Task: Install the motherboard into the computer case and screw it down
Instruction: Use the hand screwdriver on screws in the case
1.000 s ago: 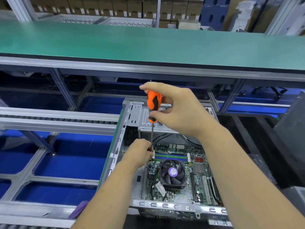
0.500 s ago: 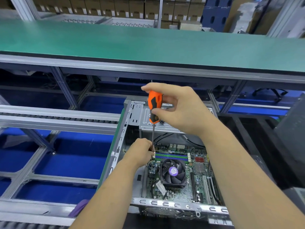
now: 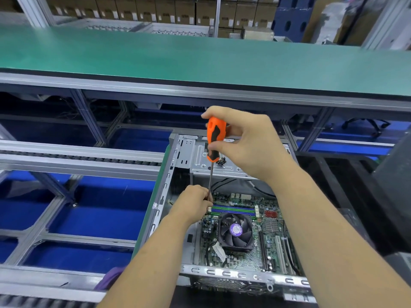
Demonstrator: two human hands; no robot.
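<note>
Both hands on screwdriver (image 3: 214,143): right hand (image 3: 249,145) fingers grip handle, left hand (image 3: 195,205) pinches shaft.

The motherboard (image 3: 244,232) is lying inside the computer case (image 3: 178,174), with the fan (image 3: 235,231) sitting on it near its middle. The screwdriver (image 3: 214,141) is standing upright over the board's far left corner. The conveyor belt (image 3: 200,61) is running behind the case, and boxes (image 3: 155,7) are standing beyond it.

A green-topped workbench (image 3: 200,63) spans the aluminium frame (image 3: 89,112), stacked cardboard boxes (image 3: 155,10) behind, blue floor (image 3: 100,214) below.
</note>
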